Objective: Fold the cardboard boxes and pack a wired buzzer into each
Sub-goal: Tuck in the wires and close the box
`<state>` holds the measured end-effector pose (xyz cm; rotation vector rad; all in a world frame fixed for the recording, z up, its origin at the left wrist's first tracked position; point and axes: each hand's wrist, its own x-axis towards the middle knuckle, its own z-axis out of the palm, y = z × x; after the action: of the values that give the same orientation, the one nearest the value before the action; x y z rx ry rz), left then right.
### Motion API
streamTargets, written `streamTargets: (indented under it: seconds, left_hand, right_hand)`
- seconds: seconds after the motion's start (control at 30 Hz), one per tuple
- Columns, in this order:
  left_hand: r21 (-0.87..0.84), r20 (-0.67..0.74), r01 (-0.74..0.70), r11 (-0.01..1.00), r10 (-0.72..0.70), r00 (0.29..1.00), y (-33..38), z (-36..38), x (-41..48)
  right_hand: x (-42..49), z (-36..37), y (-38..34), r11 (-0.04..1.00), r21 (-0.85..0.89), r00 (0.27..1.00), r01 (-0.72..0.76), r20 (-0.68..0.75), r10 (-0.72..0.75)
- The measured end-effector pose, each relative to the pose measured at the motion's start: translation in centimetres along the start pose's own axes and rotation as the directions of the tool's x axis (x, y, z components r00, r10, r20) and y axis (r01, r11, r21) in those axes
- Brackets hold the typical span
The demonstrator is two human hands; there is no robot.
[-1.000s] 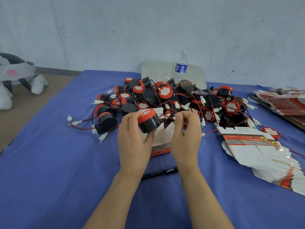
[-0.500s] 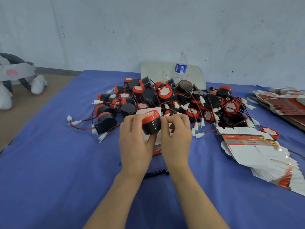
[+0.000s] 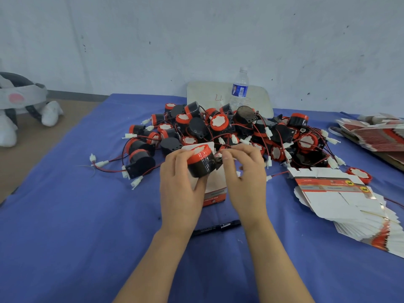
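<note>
My hands hide most of the small white and red cardboard box standing on the blue-covered table, and its opening is out of sight. My left hand grips a black cylindrical plastic buzzer with a red cap just above the box. My right hand pinches the buzzer's thin red wire between thumb and forefinger, the other fingers loosely curled.

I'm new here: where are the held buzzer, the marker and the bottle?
buzzer (image 3: 200, 166), head view, black side wall
marker (image 3: 216, 227), head view, middle of barrel
bottle (image 3: 239, 90), head view, blue label
</note>
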<state>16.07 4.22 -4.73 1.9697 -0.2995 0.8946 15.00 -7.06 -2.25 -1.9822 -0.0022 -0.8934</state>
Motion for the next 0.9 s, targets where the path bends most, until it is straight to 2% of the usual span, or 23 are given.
streamTargets:
  seconds: [0.07, 0.13, 0.27, 0.37, 0.53, 0.63, 0.7, 0.8, 0.9]
  left_hand:
    - [0.006, -0.005, 0.004, 1.000, -0.004, 1.000, 0.0, -0.1, 0.0]
    - [0.006, -0.007, 0.015, 1.000, -0.015, 1.000, -0.1, -0.1, 0.1]
    - [0.006, -0.027, 0.037, 0.999, -0.037, 0.999, 0.0, -0.1, 0.2]
    - [0.024, -0.046, 0.035, 0.999, -0.034, 0.998, 0.0, -0.1, 0.2]
    - [0.029, -0.052, 0.022, 0.999, -0.020, 0.998, 0.1, 0.0, -0.2]
    - [0.003, -0.052, -0.007, 1.000, 0.007, 0.999, 0.4, 0.2, -0.2]
    - [0.003, -0.037, 0.006, 1.000, -0.006, 0.999, 0.6, 0.2, -0.2]
    - [-0.063, -0.052, 0.049, 0.997, -0.052, 0.997, 0.4, 0.1, 0.0]
    - [-0.074, -0.021, 0.078, 0.994, -0.079, 0.997, 0.0, 0.0, 0.0]
  right_hand:
    - [-0.1, 0.1, -0.2, 0.998, -0.068, 0.992, 0.018, 0.129, -0.009]
    - [-0.3, 0.3, -0.3, 0.995, -0.097, 0.981, 0.018, 0.192, 0.001]
    - [-0.8, 1.0, -0.7, 1.000, -0.011, 0.997, -0.020, 0.071, 0.020]
    - [-1.4, 1.7, -0.9, 1.000, 0.001, 1.000, 0.010, -0.020, -0.010]
    - [-1.6, 2.1, -1.2, 0.967, -0.155, 0.970, 0.201, -0.103, -0.219]
    - [-2.1, 2.5, -1.9, 0.936, -0.138, 0.932, 0.323, -0.126, -0.340]
    - [-2.5, 2.8, -2.3, 0.928, -0.068, 0.923, 0.367, -0.100, -0.372]
    - [-2.0, 2.2, -2.4, 0.950, 0.078, 0.948, 0.303, -0.129, -0.292]
    - [-0.6, 0.6, -1.4, 0.964, 0.267, 0.971, 0.015, -0.233, 0.050]
